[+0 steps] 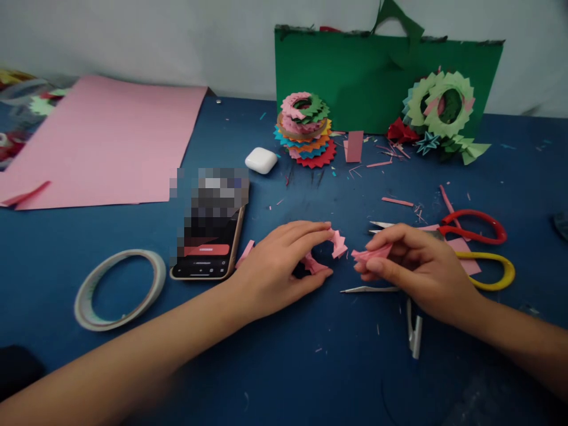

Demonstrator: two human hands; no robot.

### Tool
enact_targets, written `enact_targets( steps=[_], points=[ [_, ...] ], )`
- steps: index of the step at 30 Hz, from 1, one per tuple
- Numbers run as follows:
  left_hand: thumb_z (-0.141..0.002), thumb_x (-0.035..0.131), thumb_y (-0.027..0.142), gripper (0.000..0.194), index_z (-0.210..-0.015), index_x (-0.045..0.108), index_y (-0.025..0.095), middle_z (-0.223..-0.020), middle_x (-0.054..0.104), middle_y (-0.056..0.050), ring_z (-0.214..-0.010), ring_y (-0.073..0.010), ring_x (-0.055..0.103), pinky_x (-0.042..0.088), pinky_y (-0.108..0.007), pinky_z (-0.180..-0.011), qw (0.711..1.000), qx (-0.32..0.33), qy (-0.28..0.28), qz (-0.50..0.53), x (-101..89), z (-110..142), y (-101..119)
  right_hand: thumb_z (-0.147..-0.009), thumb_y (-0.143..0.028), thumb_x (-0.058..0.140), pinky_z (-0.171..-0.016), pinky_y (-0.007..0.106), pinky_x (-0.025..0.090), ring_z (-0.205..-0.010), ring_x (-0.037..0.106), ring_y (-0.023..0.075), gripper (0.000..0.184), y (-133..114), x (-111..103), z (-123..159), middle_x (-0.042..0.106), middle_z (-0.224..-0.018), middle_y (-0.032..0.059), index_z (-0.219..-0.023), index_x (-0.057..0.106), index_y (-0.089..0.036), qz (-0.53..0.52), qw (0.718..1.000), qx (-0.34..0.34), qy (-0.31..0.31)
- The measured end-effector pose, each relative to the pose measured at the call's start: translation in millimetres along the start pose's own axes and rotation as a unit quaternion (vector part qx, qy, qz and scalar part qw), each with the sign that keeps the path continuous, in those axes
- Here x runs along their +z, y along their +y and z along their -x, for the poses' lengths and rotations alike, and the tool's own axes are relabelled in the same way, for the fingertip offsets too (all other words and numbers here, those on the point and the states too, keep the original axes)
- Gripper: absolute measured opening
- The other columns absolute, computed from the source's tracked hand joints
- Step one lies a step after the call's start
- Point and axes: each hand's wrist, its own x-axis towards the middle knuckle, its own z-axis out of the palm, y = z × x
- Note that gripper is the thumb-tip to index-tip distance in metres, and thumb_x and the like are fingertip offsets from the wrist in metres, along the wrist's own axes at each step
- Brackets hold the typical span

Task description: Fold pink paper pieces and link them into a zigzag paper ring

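Pink folded paper pieces, joined into a curved chain (338, 244), lie under and between the curled fingers of my left hand (284, 257). That hand's thumb and fingertips close on the chain from both sides, and its palm hides part of it. A short way to the right, my right hand (410, 263) pinches another folded pink paper piece (370, 254) between thumb and fingers, apart from the chain. Beneath and behind the right hand lie scissors (474, 226) with one red and one yellow handle, a pink paper square (464, 251) and a metal compass-like tool (415, 337), partly covered.
A phone (210, 242) and a tape roll (119, 290) lie left of my hands. Behind are a white earbud case (261, 160), stacked colourful paper rings (306, 130), a green board (341, 77), pale green paper rings (448, 106) and a large pink sheet (110, 142). Paper scraps litter the blue table.
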Motion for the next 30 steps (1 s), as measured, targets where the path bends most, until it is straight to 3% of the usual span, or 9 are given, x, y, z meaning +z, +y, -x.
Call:
enact_targets(
  steps=[6,11,17,21,23,25,30],
  points=[
    [-0.076,0.067,0.019,0.046,-0.119,0.050,0.015,-0.118,0.056,-0.010,-0.108,-0.0190,0.056,0.048,-0.031,-0.093,0.997,0.003,0.080,0.000,-0.7,5,9,-0.083,-0.028,0.065,-0.057,0.011,0.053,-0.062,0.065,0.0064,0.012,3,-4,-7,0.066,-0.071,-0.0035,-0.090,0.057,-0.022,-0.008,0.999,-0.001,0.037],
    [-0.075,0.067,0.012,0.051,-0.121,0.048,0.021,-0.113,0.050,-0.007,-0.100,-0.0178,0.056,0.054,-0.027,-0.079,0.992,-0.031,0.116,0.042,2.3,7,17,-0.082,-0.033,0.065,-0.057,0.017,0.052,-0.062,0.064,0.0093,0.016,2,1,-1,0.065,-0.070,-0.0014,-0.089,0.058,-0.020,0.029,0.999,0.039,-0.021],
    [-0.071,0.072,0.014,0.054,-0.119,0.050,0.025,-0.119,0.045,-0.008,-0.107,-0.0220,0.053,0.054,-0.033,-0.084,0.972,-0.095,0.095,0.193,6.0,10,24,-0.081,-0.037,0.064,-0.053,0.018,0.050,-0.059,0.061,0.0097,0.019,2,4,1,0.063,-0.069,-0.0008,-0.088,0.058,-0.019,0.064,0.995,0.057,-0.044],
    [-0.070,0.075,0.017,0.054,-0.119,0.052,0.028,-0.132,0.037,-0.010,-0.119,-0.0262,0.047,0.058,-0.026,-0.073,0.931,-0.150,0.034,0.331,6.0,11,26,-0.081,-0.032,0.064,-0.057,0.016,0.052,-0.065,0.064,0.0087,0.016,2,5,-1,0.063,-0.073,-0.0015,-0.088,0.058,-0.019,0.013,0.997,0.060,-0.050],
    [-0.072,0.072,0.014,0.051,-0.118,0.053,0.028,-0.136,0.035,-0.009,-0.125,-0.0262,0.043,0.057,-0.025,-0.077,0.909,-0.158,0.019,0.385,5.6,11,26,-0.081,-0.031,0.065,-0.058,0.015,0.052,-0.066,0.064,0.0082,0.015,2,5,-2,0.064,-0.074,-0.0016,-0.087,0.058,-0.019,-0.003,0.997,0.058,-0.045],
    [-0.075,0.069,0.011,0.047,-0.116,0.054,0.028,-0.136,0.037,-0.008,-0.128,-0.0249,0.040,0.055,-0.026,-0.084,0.900,-0.157,0.027,0.406,4.9,11,27,-0.081,-0.031,0.065,-0.058,0.016,0.053,-0.065,0.064,0.0085,0.016,1,5,-2,0.064,-0.074,-0.0010,-0.086,0.057,-0.019,-0.005,0.997,0.059,-0.040],
    [-0.075,0.067,0.007,0.038,-0.108,0.059,0.024,-0.131,0.045,-0.009,-0.130,-0.0251,0.037,0.051,-0.032,-0.093,0.911,-0.141,0.069,0.380,2.1,10,28,-0.080,-0.034,0.066,-0.056,0.017,0.053,-0.061,0.062,0.0090,0.019,-1,4,0,0.062,-0.069,-0.0013,-0.087,0.058,-0.018,0.003,0.997,0.071,-0.038]
  ],
)
